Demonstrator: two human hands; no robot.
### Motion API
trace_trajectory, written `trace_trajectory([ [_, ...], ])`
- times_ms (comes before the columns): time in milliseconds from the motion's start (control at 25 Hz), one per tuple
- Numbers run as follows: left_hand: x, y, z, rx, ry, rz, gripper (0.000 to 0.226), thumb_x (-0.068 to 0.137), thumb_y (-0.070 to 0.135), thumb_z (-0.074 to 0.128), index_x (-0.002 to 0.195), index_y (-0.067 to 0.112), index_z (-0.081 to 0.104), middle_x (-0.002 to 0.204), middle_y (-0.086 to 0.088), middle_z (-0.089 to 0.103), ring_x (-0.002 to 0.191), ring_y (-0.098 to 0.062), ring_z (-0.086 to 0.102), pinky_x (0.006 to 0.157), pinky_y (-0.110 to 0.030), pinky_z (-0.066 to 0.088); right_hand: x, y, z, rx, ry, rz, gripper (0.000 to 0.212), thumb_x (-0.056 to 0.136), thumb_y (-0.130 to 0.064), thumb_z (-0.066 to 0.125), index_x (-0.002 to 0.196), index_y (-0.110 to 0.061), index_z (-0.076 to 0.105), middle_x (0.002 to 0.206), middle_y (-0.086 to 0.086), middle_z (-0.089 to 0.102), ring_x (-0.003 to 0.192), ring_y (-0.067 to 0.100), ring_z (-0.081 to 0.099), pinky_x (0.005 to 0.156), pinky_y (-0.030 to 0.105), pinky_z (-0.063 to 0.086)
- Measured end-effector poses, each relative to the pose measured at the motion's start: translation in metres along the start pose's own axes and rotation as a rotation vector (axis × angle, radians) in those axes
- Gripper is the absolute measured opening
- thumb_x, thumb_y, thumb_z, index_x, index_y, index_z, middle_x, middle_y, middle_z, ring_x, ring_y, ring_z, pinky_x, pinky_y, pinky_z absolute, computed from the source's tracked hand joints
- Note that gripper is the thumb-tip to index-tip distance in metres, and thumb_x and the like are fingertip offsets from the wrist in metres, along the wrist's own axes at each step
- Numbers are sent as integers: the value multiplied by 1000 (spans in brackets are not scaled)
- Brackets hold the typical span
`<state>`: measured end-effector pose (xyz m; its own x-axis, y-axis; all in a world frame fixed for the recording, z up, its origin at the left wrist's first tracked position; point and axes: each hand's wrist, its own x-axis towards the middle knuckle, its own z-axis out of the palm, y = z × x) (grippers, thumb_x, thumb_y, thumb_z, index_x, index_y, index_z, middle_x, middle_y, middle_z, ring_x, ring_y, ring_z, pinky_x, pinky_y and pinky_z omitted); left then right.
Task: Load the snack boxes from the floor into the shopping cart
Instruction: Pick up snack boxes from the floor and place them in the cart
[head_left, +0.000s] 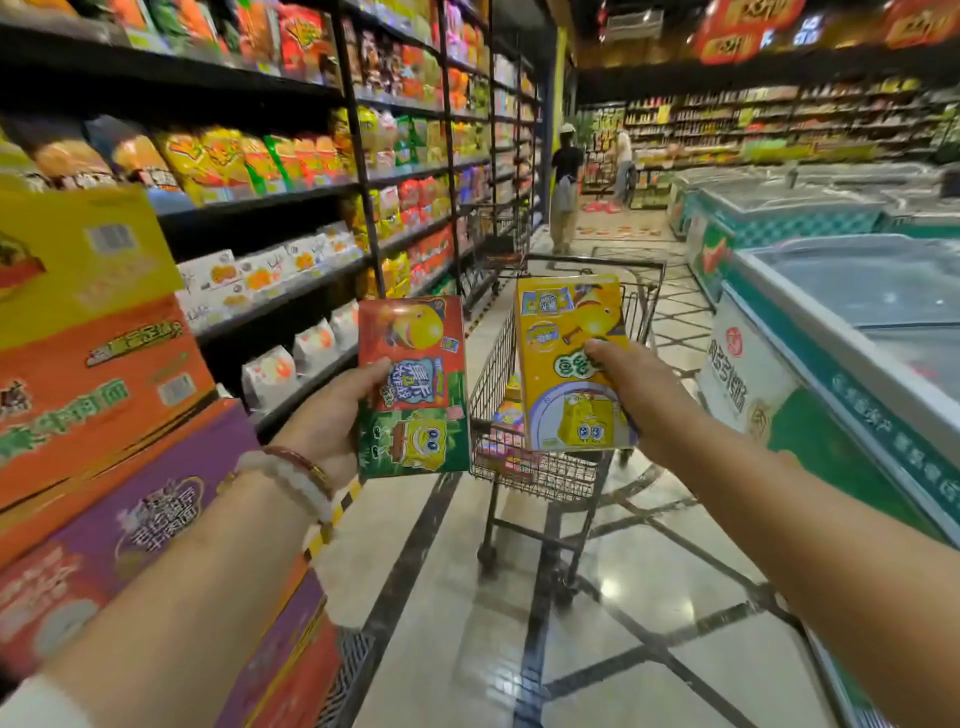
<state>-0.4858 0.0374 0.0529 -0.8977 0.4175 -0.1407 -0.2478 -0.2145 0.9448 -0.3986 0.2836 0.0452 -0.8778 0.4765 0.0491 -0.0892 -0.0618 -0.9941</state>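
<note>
My left hand (332, 415) grips a red and green snack box (413, 387) by its left edge and holds it upright in front of me. My right hand (631, 387) grips a yellow snack box (566, 358) by its right side, raised over the near end of the shopping cart (550, 473). The wire cart stands on the aisle floor just ahead, with a few colourful boxes (511, 421) lying in its basket. Both boxes show a yellow cartoon sponge figure.
Stacked cartons (93, 374) in yellow, orange and purple stand close on my left. Snack shelves (311, 171) run along the left side. Chest freezers (852, 312) line the right. A second cart (491, 234) and two people (566, 187) are farther down the aisle.
</note>
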Motion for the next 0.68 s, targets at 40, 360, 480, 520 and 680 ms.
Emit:
trace_trajectory([
  [40,24,-8,5,-8,8,-22,20,94,29,49,99,14,61,73,-4,73,63,-18,71,57,-40,58,20,8,-4,4,14,24,25,94,-30,53,112,-13,60,93,8,72,70,23,72,62,35,58],
  [360,202,-63,-4,12,10,-209,19,95,27,48,97,13,61,73,-5,73,62,-19,70,62,-39,58,162,97,0,134,145,242,21,94,-30,53,104,-15,64,95,11,73,79,30,71,71,41,57],
  [480,275,-81,-13,44,-21,-268,16,94,24,50,97,13,61,72,-5,74,62,-19,70,70,-40,56,208,136,3,131,236,309,16,93,-28,54,96,-18,66,90,9,74,78,28,72,71,43,58],
  [520,297,-86,-14,55,-39,-293,17,95,23,49,95,12,62,72,-6,73,61,-19,70,68,-39,57,219,146,4,132,252,330,16,94,-26,53,93,-17,66,87,8,75,75,27,72,72,43,58],
  [680,380,-107,-2,128,-100,-377,21,95,24,48,97,9,63,77,-8,74,64,-20,70,59,-37,58,277,185,-6,141,304,407,19,94,-21,51,96,-10,67,88,13,74,73,29,71,68,41,58],
])
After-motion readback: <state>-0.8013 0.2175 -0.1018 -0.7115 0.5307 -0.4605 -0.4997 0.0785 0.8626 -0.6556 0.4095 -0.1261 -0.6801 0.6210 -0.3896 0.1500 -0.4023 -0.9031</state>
